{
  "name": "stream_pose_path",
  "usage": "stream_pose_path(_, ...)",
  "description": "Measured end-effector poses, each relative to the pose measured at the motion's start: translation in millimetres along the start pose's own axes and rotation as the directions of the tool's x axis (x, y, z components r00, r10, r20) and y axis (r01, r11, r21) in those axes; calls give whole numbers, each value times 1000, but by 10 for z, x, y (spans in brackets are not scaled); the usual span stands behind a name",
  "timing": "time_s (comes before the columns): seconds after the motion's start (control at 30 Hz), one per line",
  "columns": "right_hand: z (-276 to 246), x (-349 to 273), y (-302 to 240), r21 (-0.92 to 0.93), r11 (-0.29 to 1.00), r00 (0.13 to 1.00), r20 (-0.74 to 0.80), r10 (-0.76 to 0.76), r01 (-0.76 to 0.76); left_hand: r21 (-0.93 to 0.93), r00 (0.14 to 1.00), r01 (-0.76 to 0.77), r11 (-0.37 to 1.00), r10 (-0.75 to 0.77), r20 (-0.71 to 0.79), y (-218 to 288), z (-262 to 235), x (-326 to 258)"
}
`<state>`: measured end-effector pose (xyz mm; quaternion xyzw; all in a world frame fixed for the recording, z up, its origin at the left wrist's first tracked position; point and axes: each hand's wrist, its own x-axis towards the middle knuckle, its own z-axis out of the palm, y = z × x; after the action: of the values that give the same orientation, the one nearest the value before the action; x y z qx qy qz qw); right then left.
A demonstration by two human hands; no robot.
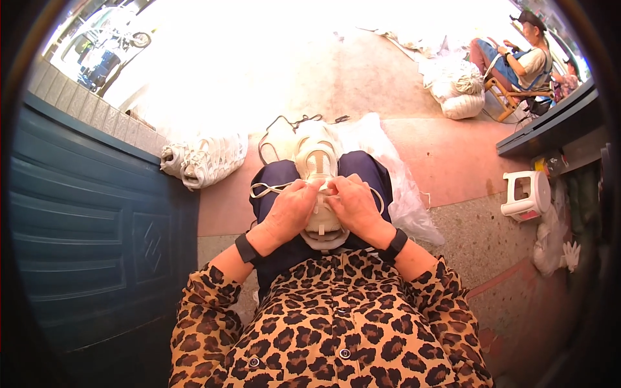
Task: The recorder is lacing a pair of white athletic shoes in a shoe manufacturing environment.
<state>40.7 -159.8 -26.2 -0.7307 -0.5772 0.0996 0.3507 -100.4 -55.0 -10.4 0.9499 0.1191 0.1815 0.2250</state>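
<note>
I see a white shoe (318,169) lying on the lap, toe pointing far, steadied there so both hands can work its top. The left hand (289,210) and right hand (352,205) meet over the tongue, fingers pinched together on a white lace (266,188), I think, though glare blurs it. A loop trails left. Farther left a pile of white shoes (206,159) rests on the floor (453,155); a white stool (525,194) stands right.
</note>
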Motion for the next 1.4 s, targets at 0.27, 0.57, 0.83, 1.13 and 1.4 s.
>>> stream_pose_path(0.27, -138, 72, 168, 79, 997, 990, -137, 24, -13, 163, 988, -98, 982, 76, 137, 88, -40, 39)
stream_pose_path(0.57, -41, 26, 54, 25, 974, 974, 29, -224, 223, 19, 981, 91, 996, -93, 172, 32, 18, 56)
stream_pose_path(0.83, -127, 106, 326, 4, 984, 982, -61, -178, 179, 369, 992, -3, 930, -44, 119, -43, -254, -46)
stream_pose_path(1.13, -45, 155, 339, -368, 839, 908, 277, -313, 401, 294, 950, 289, 911, -234, -206, -418, -599, -430)
stream_pose_path(1.4, -147, 241, 400, -571, 795, 975, 44, -219, 204, 301, 667, 687, 661, -409, -623, -1018, -962, -907)
